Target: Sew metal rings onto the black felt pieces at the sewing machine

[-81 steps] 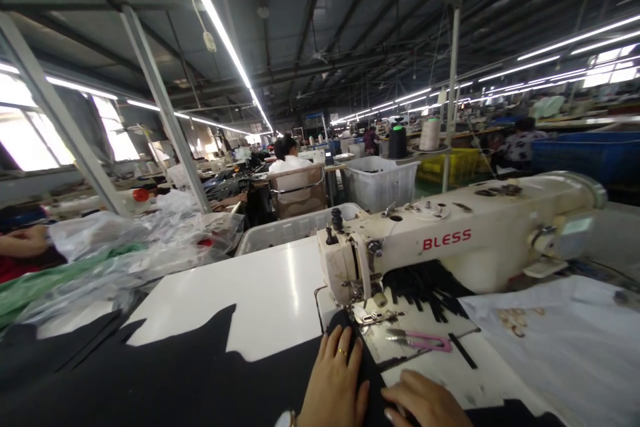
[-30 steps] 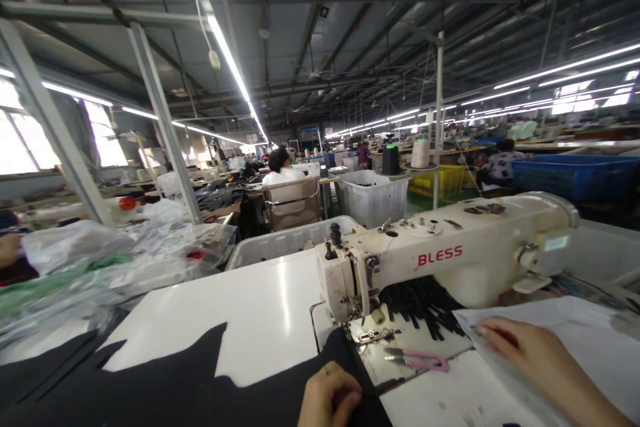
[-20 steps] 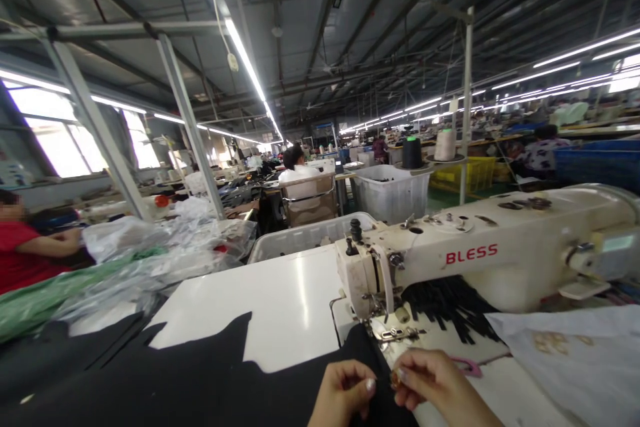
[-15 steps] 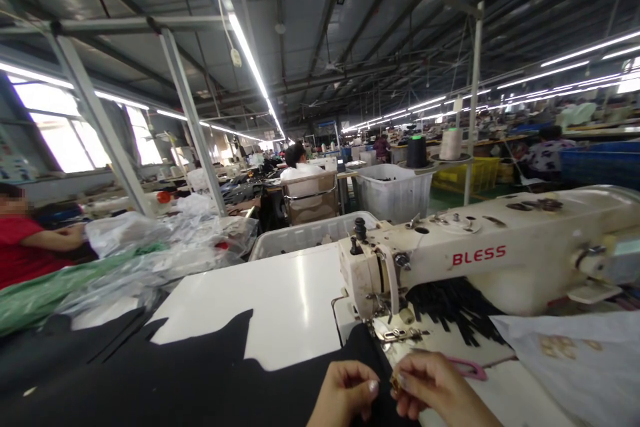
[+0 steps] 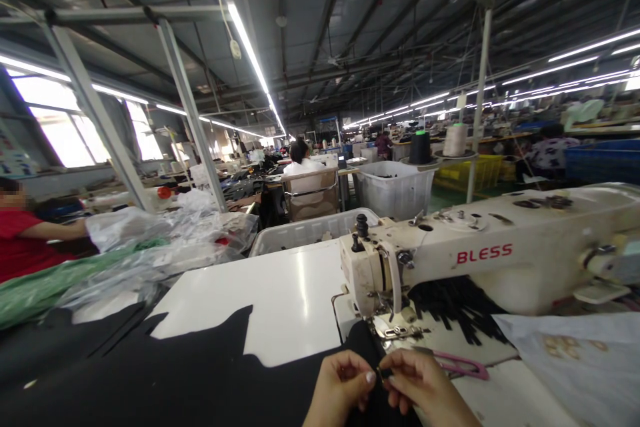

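Note:
My left hand (image 5: 345, 381) and my right hand (image 5: 413, 379) meet fingertip to fingertip just in front of the presser foot, both closed in a pinch. From my right fingertips shows a short black strip (image 5: 385, 373). A small gold-coloured ring (image 5: 379, 374), partly hidden, sits between the two hands against my left fingertips. Under and beside my left hand lies a large sheet of black material (image 5: 190, 380) over the white table. The sewing machine (image 5: 420, 257), marked BLESS, stands just beyond my hands.
Several black strips (image 5: 455, 310) lie under the machine arm. Pink-handled snips (image 5: 465, 365) lie right of my hand. Several gold rings (image 5: 563, 345) rest on a white sheet (image 5: 585, 380). Plastic bags (image 5: 165, 247) are heaped left, near a person in red (image 5: 25, 233). A bin (image 5: 310, 230) stands behind the table.
My hands have come together, and a black strip now shows in my right fingers next to the gold ring. The red-sleeved person's arm has reached out toward the bags.

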Demonstrator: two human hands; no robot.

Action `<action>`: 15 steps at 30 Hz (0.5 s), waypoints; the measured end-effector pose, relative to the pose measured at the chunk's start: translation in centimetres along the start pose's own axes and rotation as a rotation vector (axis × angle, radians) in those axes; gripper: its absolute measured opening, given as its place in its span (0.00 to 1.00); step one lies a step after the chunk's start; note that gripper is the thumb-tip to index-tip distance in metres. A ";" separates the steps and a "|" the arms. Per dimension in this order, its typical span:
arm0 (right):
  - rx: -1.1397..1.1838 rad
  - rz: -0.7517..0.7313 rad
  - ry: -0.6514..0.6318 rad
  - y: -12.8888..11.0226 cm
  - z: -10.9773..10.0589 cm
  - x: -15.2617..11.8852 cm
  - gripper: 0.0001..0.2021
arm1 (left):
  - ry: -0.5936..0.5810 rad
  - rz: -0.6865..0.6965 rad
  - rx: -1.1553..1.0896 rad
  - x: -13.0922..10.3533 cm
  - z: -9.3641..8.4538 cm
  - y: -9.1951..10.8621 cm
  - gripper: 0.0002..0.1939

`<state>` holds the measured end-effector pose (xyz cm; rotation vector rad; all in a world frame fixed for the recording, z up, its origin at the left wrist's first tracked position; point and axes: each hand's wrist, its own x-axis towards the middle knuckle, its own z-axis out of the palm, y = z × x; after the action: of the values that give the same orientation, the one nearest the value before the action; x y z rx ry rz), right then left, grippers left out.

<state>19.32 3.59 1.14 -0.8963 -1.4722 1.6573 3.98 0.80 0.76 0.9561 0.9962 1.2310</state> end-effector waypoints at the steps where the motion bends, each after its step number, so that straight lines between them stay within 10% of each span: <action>1: 0.032 -0.034 0.003 -0.1 0.1 -0.1 0.22 | 0.030 0.019 0.014 0.0 0.0 -0.1 0.20; 15: -0.073 -0.013 0.033 0.9 0.3 0.3 0.18 | -0.013 0.114 0.115 -0.7 0.3 0.2 0.18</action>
<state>18.84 3.68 0.23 -0.9471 -1.5215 1.5807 4.19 0.07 1.15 1.1219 1.0223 1.2711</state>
